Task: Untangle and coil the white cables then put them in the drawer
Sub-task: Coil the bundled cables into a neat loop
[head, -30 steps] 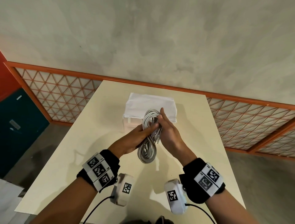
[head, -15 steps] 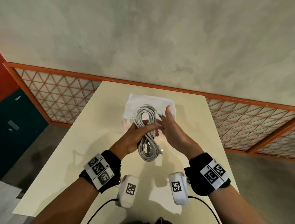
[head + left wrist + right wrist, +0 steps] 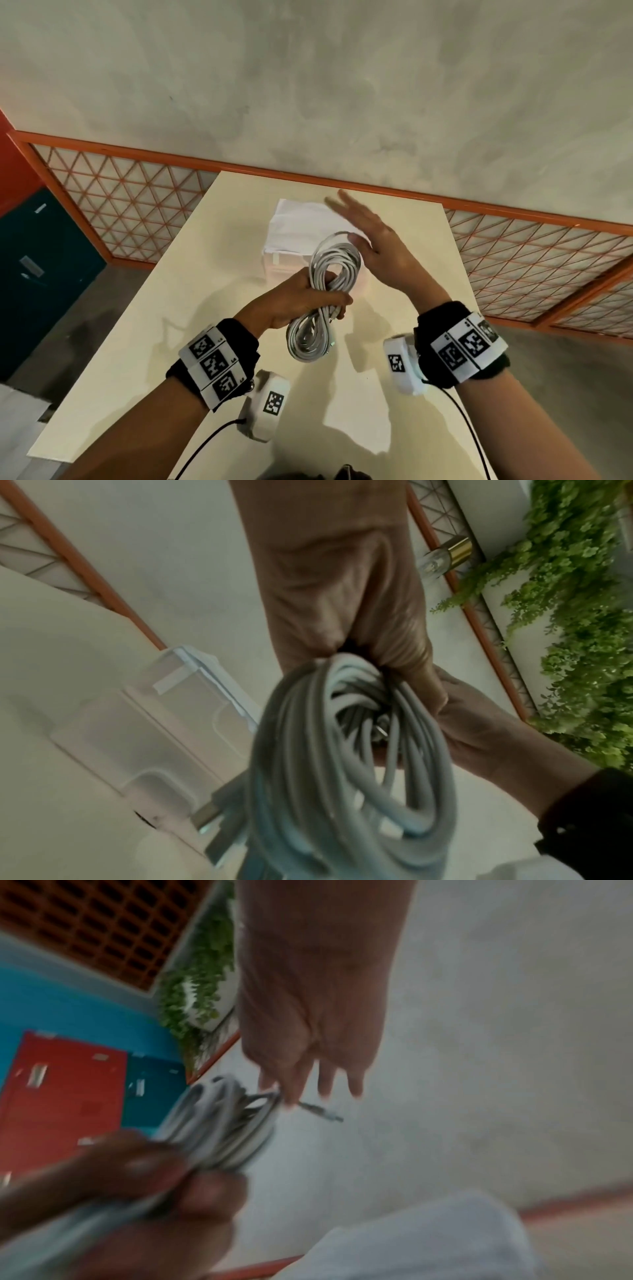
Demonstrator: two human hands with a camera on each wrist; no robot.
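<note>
The white cables (image 3: 335, 263) are wound into one figure-eight bundle that hangs above the table. My left hand (image 3: 301, 301) grips the bundle at its waist, fingers curled round it; the left wrist view shows the cables (image 3: 342, 764) coming out of that fist (image 3: 342, 588). My right hand (image 3: 371, 233) is flat, fingers straight, beside the bundle's top loop and over the white drawer box (image 3: 294, 222). In the blurred right wrist view, a metal plug (image 3: 322, 1112) sticks out by my right hand's fingertips (image 3: 301, 1093); whether they touch it is unclear.
The cream table (image 3: 171, 308) runs up to a grey wall with an orange lattice rail (image 3: 120, 205). The drawer box (image 3: 178, 710) sits at the table's far middle. A dark teal cabinet (image 3: 37, 274) stands on the floor to the left.
My right hand has let go of the bundle and swung up and right with its fingers straightened. My left hand still holds the bundle, now tilted with its top loop leaning right.
</note>
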